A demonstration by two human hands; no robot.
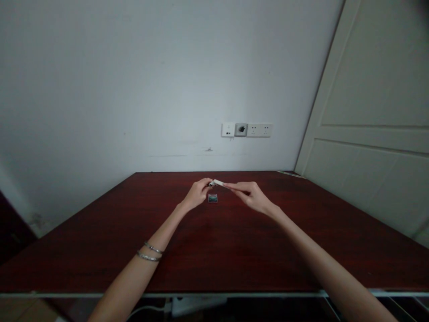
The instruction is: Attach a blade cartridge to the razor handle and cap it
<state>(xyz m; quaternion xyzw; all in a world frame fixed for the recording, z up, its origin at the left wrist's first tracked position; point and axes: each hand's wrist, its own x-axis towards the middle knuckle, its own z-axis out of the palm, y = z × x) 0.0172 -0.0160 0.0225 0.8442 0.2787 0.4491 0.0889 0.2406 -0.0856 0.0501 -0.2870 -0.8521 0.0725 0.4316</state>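
Note:
Above the far middle of the dark red table, my two hands meet. My right hand pinches one end of a small white flat piece between thumb and fingers. At the other end of that piece, my left hand has its fingertips closed around a small whitish object with dark specks. Whether the two pieces are joined or only touching I cannot tell. Just below the fingers, a small clear box with dark greenish contents lies on the table. Two silver bangles circle my left forearm.
Behind the table rises a white wall with a row of sockets. A pale panelled door borders the right side. Under the front edge, a white cable and a white object show.

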